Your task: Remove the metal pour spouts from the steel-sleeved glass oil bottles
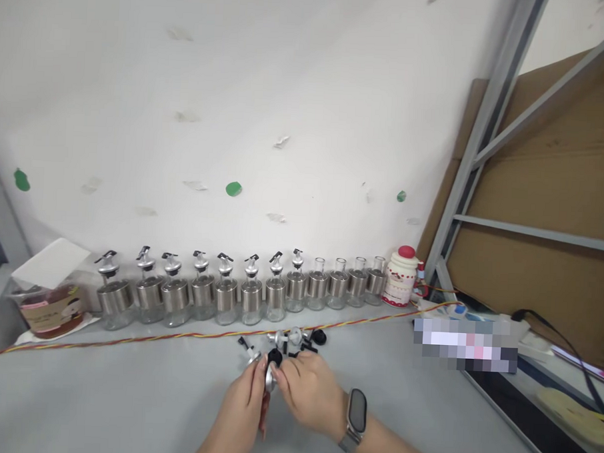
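The largest thing before me is the grey table (pixel 124 392). Along its far edge, from ten o'clock to past one of my hands, stand twelve bottles (pixel 226 292); the right-hand four are open. My left hand (pixel 241 401) and right hand (pixel 312 392) meet at the near middle, fingertips closed together on one silver spout (pixel 270 380), its black end (pixel 275 356) toward twelve. Loose parts (pixel 296 336) lie just beyond, at one o'clock; another piece (pixel 249 350) sits at eleven, close against my left fingers, and I cannot tell whether they touch it.

I judge the spout light and stiff, its polished shell slippery, the black end grippier and slightly soft. I'd pinch it by the shell's rim, sparing any thin lever.
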`<state>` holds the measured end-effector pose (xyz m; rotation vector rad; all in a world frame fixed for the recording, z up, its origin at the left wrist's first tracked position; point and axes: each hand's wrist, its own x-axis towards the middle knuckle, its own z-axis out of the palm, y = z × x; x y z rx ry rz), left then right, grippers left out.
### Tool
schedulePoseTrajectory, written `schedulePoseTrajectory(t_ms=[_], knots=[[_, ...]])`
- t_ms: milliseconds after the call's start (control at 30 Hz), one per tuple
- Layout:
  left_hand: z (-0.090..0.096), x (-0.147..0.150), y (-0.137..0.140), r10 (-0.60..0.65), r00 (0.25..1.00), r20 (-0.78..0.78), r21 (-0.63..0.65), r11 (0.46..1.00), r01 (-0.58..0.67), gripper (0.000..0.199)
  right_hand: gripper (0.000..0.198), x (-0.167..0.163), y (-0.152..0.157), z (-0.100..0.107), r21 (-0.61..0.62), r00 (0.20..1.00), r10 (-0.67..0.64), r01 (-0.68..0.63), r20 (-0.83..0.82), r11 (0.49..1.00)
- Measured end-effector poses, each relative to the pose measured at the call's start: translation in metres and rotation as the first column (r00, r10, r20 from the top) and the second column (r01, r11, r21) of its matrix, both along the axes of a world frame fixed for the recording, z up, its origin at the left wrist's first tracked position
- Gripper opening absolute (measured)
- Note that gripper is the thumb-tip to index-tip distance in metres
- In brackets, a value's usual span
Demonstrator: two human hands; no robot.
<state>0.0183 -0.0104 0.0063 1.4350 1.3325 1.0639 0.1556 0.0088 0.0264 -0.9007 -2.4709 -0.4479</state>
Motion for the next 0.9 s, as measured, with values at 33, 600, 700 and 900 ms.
schedulePoseTrajectory(t_ms=[33,600,700,900], knots=[[0.0,0.001,0.001,0.009,1.0,0.009,-0.025,1.0,-0.009,0.044,0.034,0.0,0.001,0.0,0.04,0.999,0.024,-0.025,0.024,0.999],[-0.004,-0.015,-0.009,0.125,0.877,-0.464,0.348,0.936,0.05,0.026,0.056,-0.007,-0.002,-0.007,-0.798,0.773,-0.345,-0.323,-0.533,0.51],[-0.006,-0.014,-0.009,0.116,0.867,-0.485,0.391,0.915,0.096,0.024,0.056,-0.018,0.002,-0.017,-0.822,0.664,-0.49,-0.503,-0.565,0.267],[-0.004,-0.01,-0.008,0.102,0.934,-0.342,0.279,0.96,-0.003,0.034,0.054,-0.032,-0.007,-0.018,-0.81,0.532,-0.616,-0.452,-0.58,0.373]])
